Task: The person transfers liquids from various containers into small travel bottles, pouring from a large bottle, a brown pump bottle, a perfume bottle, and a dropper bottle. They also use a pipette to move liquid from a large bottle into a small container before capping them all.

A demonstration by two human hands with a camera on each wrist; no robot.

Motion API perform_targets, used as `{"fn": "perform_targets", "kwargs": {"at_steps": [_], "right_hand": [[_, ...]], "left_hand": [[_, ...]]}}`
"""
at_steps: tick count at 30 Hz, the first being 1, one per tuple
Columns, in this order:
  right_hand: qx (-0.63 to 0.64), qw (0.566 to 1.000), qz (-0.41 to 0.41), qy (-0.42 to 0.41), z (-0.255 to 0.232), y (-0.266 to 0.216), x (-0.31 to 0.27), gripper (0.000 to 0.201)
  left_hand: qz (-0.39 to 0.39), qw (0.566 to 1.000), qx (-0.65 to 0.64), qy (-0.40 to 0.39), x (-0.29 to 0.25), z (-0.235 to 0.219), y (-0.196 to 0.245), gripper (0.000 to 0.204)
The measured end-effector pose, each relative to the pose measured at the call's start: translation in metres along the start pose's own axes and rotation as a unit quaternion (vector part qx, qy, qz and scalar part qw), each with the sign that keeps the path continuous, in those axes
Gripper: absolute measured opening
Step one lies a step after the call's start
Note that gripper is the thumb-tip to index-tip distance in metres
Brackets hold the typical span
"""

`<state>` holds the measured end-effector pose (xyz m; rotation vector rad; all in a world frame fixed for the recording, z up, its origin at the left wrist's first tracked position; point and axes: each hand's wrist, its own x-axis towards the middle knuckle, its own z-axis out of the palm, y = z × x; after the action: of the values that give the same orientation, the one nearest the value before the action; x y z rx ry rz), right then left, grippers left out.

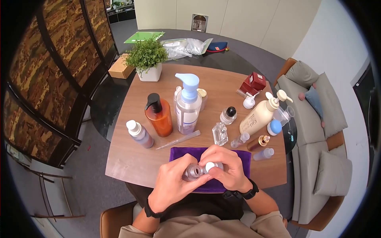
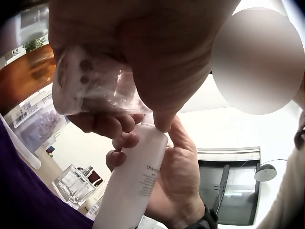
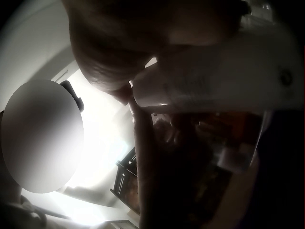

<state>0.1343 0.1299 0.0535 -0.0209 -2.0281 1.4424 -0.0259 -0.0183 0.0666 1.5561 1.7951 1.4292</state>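
A wooden bench (image 1: 131, 158) fills the middle of the frame, standing on a grey floor (image 1: 99, 186). At the left edge runs a dark-framed screen (image 1: 59, 67) with mottled brown panels. A grey sofa (image 1: 317, 131) with cushions sits at the right against a white wall (image 1: 337, 35). Pale cabinet doors (image 1: 238, 18) cross the top in even light.

A small clear bottle (image 1: 194, 171) with a ribbed neck is held tilted on its side just above the purple cloth (image 1: 243, 157), at its near edge. A slim white bottle (image 1: 210, 166) with grey lettering is held end to end against it, just to the right, over the same cloth. Both are kept off the cloth's surface.
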Motion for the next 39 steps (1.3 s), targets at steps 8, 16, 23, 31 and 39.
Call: {"fn": "perform_targets", "kwargs": {"at_steps": [8,16,23,31,39], "right_hand": [[0.058,0.997,-0.035,0.043,0.008,0.005,0.001,0.022],[0.042,0.996,0.08,-0.008,0.0,-0.006,0.004,0.032],[0.072,0.981,0.173,-0.05,0.004,-0.014,0.014,0.033],[0.01,0.993,0.116,-0.013,0.011,-0.015,0.01,0.034],[0.01,0.995,0.102,0.001,0.013,-0.016,0.006,0.036]], "left_hand": [[-0.001,1.0,0.012,-0.004,0.002,-0.002,0.004,0.036],[0.014,0.999,0.037,0.021,0.005,-0.001,0.004,0.046],[0.028,0.996,0.086,-0.009,0.007,-0.012,0.006,0.047],[0.024,0.995,0.094,-0.012,0.002,-0.008,0.01,0.046],[0.034,0.996,0.079,-0.011,-0.001,-0.005,0.009,0.044]]}}
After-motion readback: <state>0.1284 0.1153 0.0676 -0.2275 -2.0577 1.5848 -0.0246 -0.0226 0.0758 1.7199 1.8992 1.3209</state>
